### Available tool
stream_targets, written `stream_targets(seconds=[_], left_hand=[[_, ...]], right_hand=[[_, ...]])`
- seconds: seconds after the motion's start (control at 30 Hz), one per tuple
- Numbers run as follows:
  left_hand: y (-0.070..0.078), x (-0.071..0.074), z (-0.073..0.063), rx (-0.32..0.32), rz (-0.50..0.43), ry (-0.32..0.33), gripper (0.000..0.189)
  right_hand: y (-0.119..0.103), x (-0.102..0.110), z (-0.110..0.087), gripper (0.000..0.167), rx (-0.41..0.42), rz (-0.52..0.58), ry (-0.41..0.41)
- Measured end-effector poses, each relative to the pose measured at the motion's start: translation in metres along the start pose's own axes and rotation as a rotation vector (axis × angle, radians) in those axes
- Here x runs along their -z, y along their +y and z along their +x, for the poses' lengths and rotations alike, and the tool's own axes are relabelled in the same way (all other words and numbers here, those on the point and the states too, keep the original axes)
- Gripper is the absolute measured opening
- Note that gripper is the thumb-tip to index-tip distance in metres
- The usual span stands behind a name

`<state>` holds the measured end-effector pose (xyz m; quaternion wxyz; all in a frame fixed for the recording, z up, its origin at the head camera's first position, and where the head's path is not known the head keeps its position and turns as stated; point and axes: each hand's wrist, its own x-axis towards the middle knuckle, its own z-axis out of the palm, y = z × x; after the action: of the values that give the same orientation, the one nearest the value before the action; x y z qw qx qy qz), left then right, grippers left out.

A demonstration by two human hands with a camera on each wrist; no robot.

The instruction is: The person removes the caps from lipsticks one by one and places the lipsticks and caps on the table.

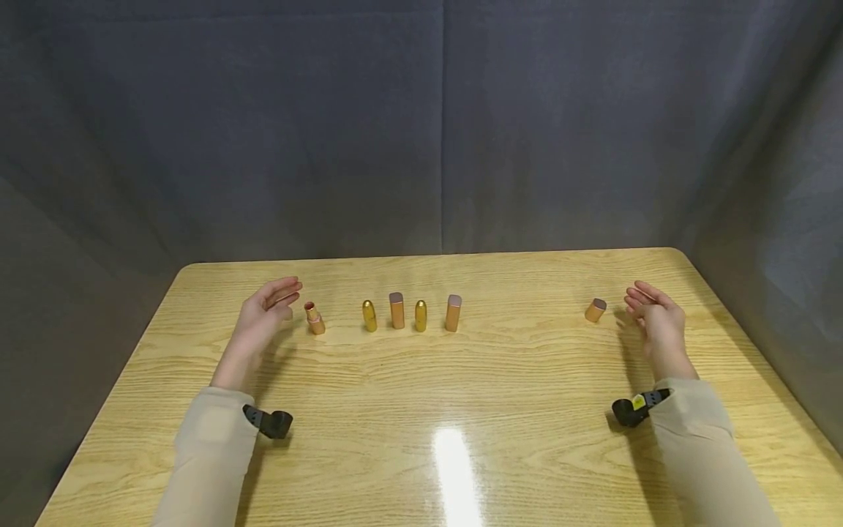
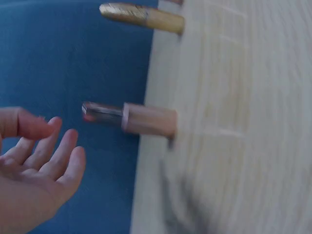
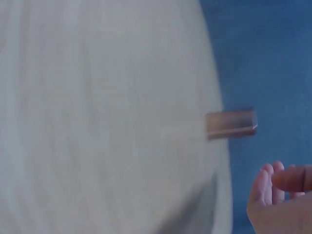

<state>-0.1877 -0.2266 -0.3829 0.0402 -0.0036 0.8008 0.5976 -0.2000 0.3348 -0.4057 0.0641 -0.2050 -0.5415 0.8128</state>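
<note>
My left hand (image 1: 262,310) hovers over the table's left side with fingers loosely bent and nothing in them. Just to its right stands an uncapped lipstick (image 1: 315,319), its gold inner tube and reddish tip showing; the left wrist view has this lipstick (image 2: 141,118) beside the fingertips, with a gap between. On the far right, my right hand (image 1: 660,322) is also raised and holds nothing, its fingers relaxed. Slightly left of it a short rose-gold lipstick cap (image 1: 596,310) stands on the table. In the right wrist view the cap (image 3: 231,124) is apart from the fingers.
Between the hands, two gold bullet-shaped tubes (image 1: 369,316) and two taller rose-gold tubes (image 1: 396,311) stand upright in an alternating row. They are on a wooden table (image 1: 369,410), with a dark cloth curtain (image 1: 316,139) behind its back edge.
</note>
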Motion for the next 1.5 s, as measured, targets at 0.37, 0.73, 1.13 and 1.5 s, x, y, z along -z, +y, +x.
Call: stream_targets(seconds=[0.37, 0.73, 1.13, 1.5], left_hand=[[0.028, -0.035, 0.002, -0.089, -0.038, 0.071, 0.044], [0.017, -0.069, 0.009, -0.101, 0.026, -0.036, 0.043], [0.001, -0.083, 0.019, -0.013, 0.087, -0.041, 0.048], [-0.007, -0.088, 0.02, 0.052, 0.13, -0.125, 0.047]], right_hand=[[-0.009, -0.055, -0.021, 0.038, 0.162, 0.084, -0.174], [0.009, -0.111, -0.043, 0.028, 0.151, -0.223, -0.391], [0.032, -0.154, -0.062, 0.047, 0.126, -0.374, -0.504], [0.046, -0.175, -0.074, 0.047, 0.115, -0.417, -0.537]])
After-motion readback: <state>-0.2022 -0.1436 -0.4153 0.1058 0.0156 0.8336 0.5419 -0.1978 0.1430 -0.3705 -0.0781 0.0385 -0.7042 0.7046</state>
